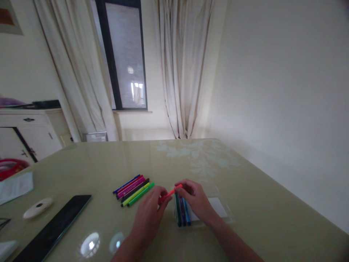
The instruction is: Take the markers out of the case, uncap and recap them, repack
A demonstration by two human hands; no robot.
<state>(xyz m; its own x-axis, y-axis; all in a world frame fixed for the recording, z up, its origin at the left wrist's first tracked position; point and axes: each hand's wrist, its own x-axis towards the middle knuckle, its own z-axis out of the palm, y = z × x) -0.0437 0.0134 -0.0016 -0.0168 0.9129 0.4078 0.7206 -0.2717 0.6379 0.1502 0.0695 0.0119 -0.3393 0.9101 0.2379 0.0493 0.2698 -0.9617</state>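
Marker in hand: a slim orange-red plastic marker [171,192], at lower centre of the frame, slants up to the right between two hands; whether its cap is on is too small to tell.
Good handling: light, steady pinches at both ends, kept in one line, would probably stop it twisting or slipping.
Left fingers: the left hand [151,207] is closed narrowly on the marker's lower-left end.
Right fingers: the right hand [195,198] pinches its upper-right end between thumb and fingertips; the middle stretch lies bare between the hands.
Case: a clear, shallow plastic box [231,217], partly behind the right hand, holds dark green, purple and blue markers [187,213] at its left side.
Loose row: slender coloured markers [136,190] lie side by side, left of centre.
Table: a glossy, pale olive surface [98,163] spans the lower frame.
Lower left: a long black flat slab [54,228] lies beside a white oval object [37,208].
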